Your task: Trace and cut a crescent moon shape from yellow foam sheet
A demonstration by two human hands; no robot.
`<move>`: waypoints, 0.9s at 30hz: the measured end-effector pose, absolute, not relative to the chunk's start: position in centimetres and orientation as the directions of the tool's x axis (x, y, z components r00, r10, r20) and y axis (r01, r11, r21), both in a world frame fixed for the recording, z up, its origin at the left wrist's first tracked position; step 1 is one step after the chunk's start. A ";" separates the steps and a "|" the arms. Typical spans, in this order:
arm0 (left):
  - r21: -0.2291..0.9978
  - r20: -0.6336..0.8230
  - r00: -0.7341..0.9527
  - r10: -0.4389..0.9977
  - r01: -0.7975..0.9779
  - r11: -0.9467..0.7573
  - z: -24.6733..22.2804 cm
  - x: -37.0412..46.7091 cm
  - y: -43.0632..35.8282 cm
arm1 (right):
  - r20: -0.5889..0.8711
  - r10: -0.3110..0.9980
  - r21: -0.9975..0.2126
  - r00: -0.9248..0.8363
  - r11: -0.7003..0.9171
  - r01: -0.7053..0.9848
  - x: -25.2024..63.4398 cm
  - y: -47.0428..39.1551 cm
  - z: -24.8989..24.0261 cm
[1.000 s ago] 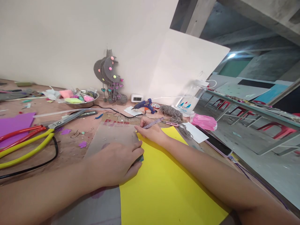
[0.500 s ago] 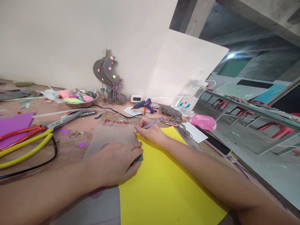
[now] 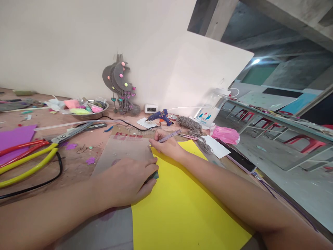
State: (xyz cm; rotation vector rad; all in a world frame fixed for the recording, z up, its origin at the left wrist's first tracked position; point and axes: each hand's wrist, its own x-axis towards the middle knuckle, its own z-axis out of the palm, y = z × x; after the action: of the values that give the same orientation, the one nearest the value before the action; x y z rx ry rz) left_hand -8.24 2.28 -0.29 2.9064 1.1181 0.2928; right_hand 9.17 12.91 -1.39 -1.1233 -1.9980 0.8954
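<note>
A yellow sheet (image 3: 179,194) lies on a greyish translucent board (image 3: 111,149) in front of me. My right hand (image 3: 166,143) grips a pale purple pen (image 3: 170,136) near the sheet's far left corner. The pen's tip is hidden behind the fingers. Along the sheet's left edge rests my left hand (image 3: 130,180), palm down, its fingers bent over a small dark green piece (image 3: 155,175). Only an end of that piece shows between the fingertips and thumb, so its kind is unclear.
Scissors (image 3: 56,140) with red and yellow handles and a purple sheet (image 3: 15,140) lie left. Behind are a bowl of colourful pieces (image 3: 90,113), a blue glue gun (image 3: 161,117), a small clock (image 3: 151,108) and grey yarn (image 3: 189,124). A phone (image 3: 238,158) lies right.
</note>
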 end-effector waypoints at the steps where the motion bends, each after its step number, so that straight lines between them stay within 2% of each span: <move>1: 0.083 0.169 0.728 0.664 0.661 -0.746 -0.3 -8.2 2.2 | 0.221 0.887 -0.810 -0.404 0.398 0.431 9.2 12.9 -1.4; 19: 0.106 0.138 0.726 0.674 0.666 -0.738 -0.3 -8.3 2.5 | 0.203 0.887 -0.823 -0.414 0.383 0.419 9.2 12.7 -1.2; 27: 0.121 0.191 0.730 0.657 0.647 -0.753 -0.6 -8.4 2.5 | 0.228 0.895 -0.808 -0.385 0.394 0.438 9.3 13.0 -1.3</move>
State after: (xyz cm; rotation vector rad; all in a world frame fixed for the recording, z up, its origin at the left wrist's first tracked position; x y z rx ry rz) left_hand -8.39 2.46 -0.58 2.8783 1.0851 0.3443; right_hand 9.26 12.99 -1.27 -1.1370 -1.9815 0.8700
